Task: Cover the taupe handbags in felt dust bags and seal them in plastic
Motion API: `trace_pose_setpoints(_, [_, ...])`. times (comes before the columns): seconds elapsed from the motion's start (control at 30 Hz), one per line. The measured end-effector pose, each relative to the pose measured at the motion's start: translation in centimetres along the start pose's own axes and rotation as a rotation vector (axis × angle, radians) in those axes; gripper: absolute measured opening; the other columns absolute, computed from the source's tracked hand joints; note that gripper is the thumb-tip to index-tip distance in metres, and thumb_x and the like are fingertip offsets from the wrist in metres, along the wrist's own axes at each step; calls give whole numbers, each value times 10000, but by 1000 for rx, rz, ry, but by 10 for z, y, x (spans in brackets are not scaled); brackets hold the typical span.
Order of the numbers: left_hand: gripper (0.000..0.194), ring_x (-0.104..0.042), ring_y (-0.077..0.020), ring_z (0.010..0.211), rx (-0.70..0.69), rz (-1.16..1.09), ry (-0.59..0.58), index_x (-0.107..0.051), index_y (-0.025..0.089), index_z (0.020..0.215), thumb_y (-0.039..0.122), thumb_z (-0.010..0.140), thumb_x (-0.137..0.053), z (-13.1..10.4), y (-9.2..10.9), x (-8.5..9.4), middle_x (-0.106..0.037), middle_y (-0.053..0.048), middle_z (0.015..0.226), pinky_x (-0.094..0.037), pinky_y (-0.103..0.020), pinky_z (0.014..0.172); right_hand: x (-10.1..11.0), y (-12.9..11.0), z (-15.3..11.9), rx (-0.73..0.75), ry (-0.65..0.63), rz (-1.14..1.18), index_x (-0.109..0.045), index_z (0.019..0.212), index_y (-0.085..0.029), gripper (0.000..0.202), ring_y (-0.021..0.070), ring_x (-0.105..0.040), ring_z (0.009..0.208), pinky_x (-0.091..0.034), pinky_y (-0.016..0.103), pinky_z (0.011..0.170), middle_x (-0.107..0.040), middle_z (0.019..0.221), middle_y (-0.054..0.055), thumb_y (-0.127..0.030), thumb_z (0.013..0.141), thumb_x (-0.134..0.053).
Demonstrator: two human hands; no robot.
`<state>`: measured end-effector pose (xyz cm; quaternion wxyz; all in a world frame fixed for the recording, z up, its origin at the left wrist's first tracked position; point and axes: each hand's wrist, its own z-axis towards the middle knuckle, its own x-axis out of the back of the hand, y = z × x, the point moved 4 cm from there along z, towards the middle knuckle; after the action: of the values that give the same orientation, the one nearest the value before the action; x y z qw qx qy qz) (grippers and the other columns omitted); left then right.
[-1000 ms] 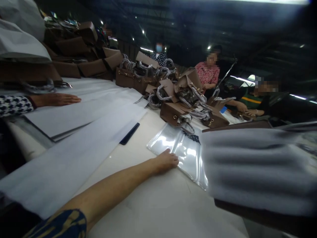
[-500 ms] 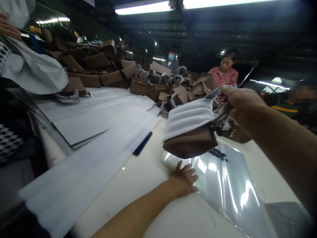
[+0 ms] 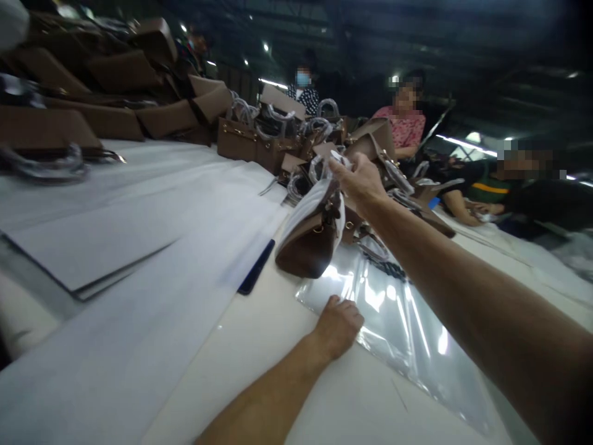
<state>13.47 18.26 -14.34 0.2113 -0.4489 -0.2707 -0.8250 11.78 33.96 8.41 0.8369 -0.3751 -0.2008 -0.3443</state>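
My right hand (image 3: pixel 360 180) is closed round the top of a brown handbag (image 3: pixel 308 250), at its plastic-wrapped handles. White paper covers one side of the bag, and its base hangs just over the table. Below it lies a stack of clear plastic bags (image 3: pixel 407 334), flat and shiny, with dark print near the far end. My left hand (image 3: pixel 340 324) has its fingers curled at the near left edge of the plastic bags and seems to pinch that edge; the fingertips are partly hidden.
White paper sheets (image 3: pixel 139 216) spread over the left of the table, with a dark blue flat object (image 3: pixel 257 267) at their edge. Brown handbags (image 3: pixel 245 139) are heaped along the back. Several people sit or stand beyond; a person's hand (image 3: pixel 484 207) works at far right.
My right hand has carried the handbag left and turned it more upright. My left hand's fingers, spread before, are now curled at the plastic's edge. The view has swung right.
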Motion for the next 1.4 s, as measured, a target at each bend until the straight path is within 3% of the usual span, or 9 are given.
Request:
trace_pose_setpoints(0.07, [107,-522,-184,918,19,-29,23,-557,141,771,125,837,-473,3,-2,-1,-610,-50,853,-365,-381,820,37,-8,-34,97,41,-86,-510,1129,-78,497,205,-554,931,-448,364,814,-574,1056,126,-434,786,-565])
trace_pose_setpoints(0.17, [87,-524,-194,901,35,-52,66,-561,141,784,149,832,-488,5,-4,0,-606,-58,857,-366,-379,810,78,6,-120,105,-233,-159,-536,1134,-137,397,204,-583,905,-503,358,742,-579,1084,108,-411,853,-473])
trace_pose_setpoints(0.3, [106,-535,-183,820,56,-43,120,-556,160,779,196,845,-482,5,-3,5,-607,-39,804,-381,-346,741,106,79,-256,3,-475,-445,-459,1231,-111,534,258,-495,1097,-443,425,902,-509,1208,146,-472,837,-467])
trace_pose_setpoints(0.43, [173,-530,-149,782,32,-3,166,-537,169,797,213,891,-399,3,3,17,-604,-19,799,-376,-323,777,112,132,-327,23,-378,-635,-476,1203,-110,402,230,-504,1088,-464,371,865,-530,1188,135,-353,897,-381])
trace_pose_setpoints(0.7, [205,-524,-168,916,-94,110,108,-559,173,973,132,881,-381,9,14,22,-612,-58,956,-311,-407,916,138,142,-328,108,-215,-640,-622,897,-145,229,177,-545,730,-402,296,663,-615,782,77,-171,893,-394])
trace_pose_setpoints(0.9, [181,-502,-146,730,-259,121,-94,-559,158,713,124,840,-434,10,32,21,-576,-28,726,-386,-282,705,156,144,-344,234,-284,-576,-582,691,-151,243,146,-454,608,-328,273,589,-520,631,33,-141,873,-422])
trace_pose_setpoints(1.07, [111,-489,-151,709,-209,69,-198,-543,149,729,158,818,-478,8,37,32,-561,-31,748,-379,-261,642,157,140,-352,230,-301,-517,-591,864,-146,182,151,-482,720,-353,262,632,-559,770,48,-117,878,-411])
trace_pose_setpoints(1.27, [137,-521,-132,713,-135,-70,-322,-610,193,819,202,838,-475,32,38,30,-572,-7,798,-376,-234,625,162,142,-340,216,-294,-517,-556,689,-149,196,143,-455,647,-353,272,612,-514,664,33,-185,864,-476])
trace_pose_setpoints(1.4, [108,-532,-102,663,-35,-216,-354,-628,183,720,211,786,-546,45,31,20,-582,19,730,-370,-189,580,155,116,-335,325,-282,-564,-566,974,-130,146,185,-484,798,-374,326,708,-569,857,75,-155,850,-494])
